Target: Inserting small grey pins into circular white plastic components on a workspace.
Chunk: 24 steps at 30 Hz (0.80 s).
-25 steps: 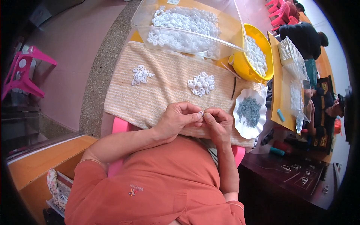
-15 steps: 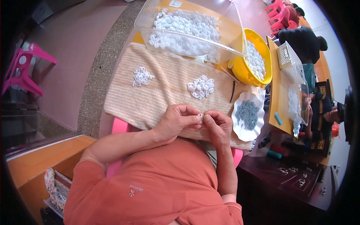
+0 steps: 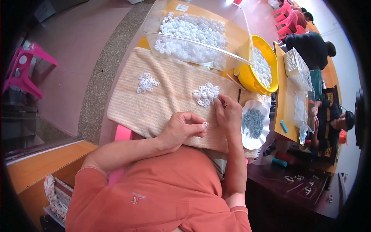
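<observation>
My left hand (image 3: 181, 128) pinches a small white plastic ring (image 3: 205, 124) between thumb and fingertips, low over the beige striped cloth (image 3: 170, 96). My right hand (image 3: 228, 112) has reached forward, its fingertips touching the near edge of a small heap of white rings (image 3: 206, 94) on the cloth. Whether it holds one I cannot tell. A second, smaller heap of white rings (image 3: 146, 82) lies further left on the cloth.
A clear plastic tub (image 3: 193, 34) full of white rings stands behind the cloth, a yellow bowl (image 3: 247, 75) of them to its right. A white scalloped dish (image 3: 255, 123) with small grey parts sits beside my right hand. Other people sit at tables at the right. Pink stool (image 3: 27, 69) at left.
My hands, joined together over the cloth's near edge before, have parted. The right hand has moved forward to the heap of rings; the left keeps a ring.
</observation>
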Tool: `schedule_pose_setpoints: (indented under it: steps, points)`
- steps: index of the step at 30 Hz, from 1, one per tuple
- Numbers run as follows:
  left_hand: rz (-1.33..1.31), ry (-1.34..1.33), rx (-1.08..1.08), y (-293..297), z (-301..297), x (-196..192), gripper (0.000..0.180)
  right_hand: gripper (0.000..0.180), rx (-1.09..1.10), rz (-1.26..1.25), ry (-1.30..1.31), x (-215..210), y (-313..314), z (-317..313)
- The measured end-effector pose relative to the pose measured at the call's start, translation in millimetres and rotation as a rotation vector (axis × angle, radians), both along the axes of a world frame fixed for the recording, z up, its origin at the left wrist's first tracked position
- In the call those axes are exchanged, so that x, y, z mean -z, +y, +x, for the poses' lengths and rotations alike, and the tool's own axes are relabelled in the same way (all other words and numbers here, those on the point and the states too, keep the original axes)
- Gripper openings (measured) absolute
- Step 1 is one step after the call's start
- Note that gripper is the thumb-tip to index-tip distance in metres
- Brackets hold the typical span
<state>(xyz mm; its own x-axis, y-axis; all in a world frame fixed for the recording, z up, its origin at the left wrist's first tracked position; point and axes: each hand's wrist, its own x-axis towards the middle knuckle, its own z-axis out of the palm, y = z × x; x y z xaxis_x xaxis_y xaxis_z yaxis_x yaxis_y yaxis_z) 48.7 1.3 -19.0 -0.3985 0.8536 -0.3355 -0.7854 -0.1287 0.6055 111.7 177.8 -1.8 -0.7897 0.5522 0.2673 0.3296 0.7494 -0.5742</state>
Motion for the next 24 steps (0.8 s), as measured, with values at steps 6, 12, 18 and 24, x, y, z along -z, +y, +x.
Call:
schedule_pose_setpoints:
  steps: [6,12,18,24]
  points:
    - [-0.009,-0.001,-0.002,-0.4,-0.1,1.9,0.013,0.016,0.015,-0.173,0.016,-3.3,0.5,-0.3]
    - [-0.007,-0.019,0.000,0.0,0.4,0.7,0.013,0.013,0.020,-0.245,-0.074,-9.8,-0.3,5.6]
    - [-0.002,-0.035,-0.008,-0.2,-0.4,0.1,0.012,0.011,-0.101,-0.160,-0.066,-12.5,-8.0,19.7]
    - [-0.012,-0.016,0.000,-0.1,-0.7,1.1,0.012,0.014,-0.204,0.026,-0.135,-21.2,-11.4,23.8]
